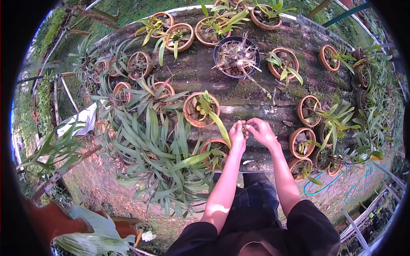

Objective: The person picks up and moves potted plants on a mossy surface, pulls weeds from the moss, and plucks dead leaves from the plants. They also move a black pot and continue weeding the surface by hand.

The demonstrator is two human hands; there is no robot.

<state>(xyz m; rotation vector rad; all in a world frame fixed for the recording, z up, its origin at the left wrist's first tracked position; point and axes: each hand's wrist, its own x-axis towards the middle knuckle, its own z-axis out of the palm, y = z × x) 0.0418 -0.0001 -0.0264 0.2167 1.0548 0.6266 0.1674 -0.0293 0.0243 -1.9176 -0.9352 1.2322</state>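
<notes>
My left hand (238,133) and my right hand (261,131) meet over the near middle of the mossy corrugated table (247,100). Between their pinched fingertips is a small dark greenish bit (244,127), too small to make out. Just left of my hands stands a clay pot (201,109) with a small plant, whose long yellow-green leaf (220,128) reaches down to my left hand. Another clay pot (215,152) sits partly behind my left forearm. Both hands are closed, and the fingers of each touch the small bit.
A black pot (237,56) of dry roots stands farther back. Clay pots with orchids line the back and right, including one (302,142) near my right forearm. Long-leaved plants (158,149) crowd the left. A blue hose (314,190) lies on the ground at right.
</notes>
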